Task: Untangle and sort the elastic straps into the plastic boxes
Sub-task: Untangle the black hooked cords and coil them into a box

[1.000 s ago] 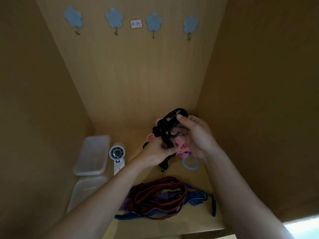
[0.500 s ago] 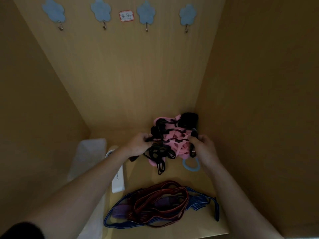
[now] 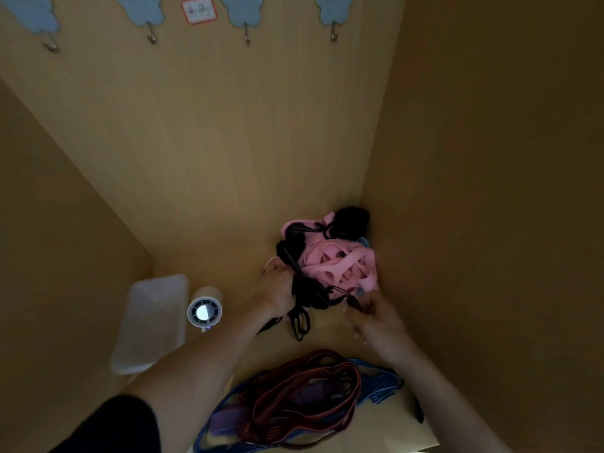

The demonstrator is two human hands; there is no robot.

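Observation:
A tangle of pink straps and black straps lies in the far right corner of the wooden shelf. My left hand grips the black straps at the tangle's left side. My right hand pinches a black strap end at the tangle's lower right; it is blurred. Black loops hang down between both hands. Nearer to me lies a second heap of dark red straps over blue straps and purple ones. A clear plastic box stands at the left.
A small white fan stands right beside the clear box. Wooden walls close in on the left, back and right. Blue flower-shaped hooks hang high on the back wall. The shelf's front edge runs under the red and blue heap.
The lifted tangle has come down into the corner. Both hands moved lower onto its front side, pulling at the black straps. The view has tilted down and closer.

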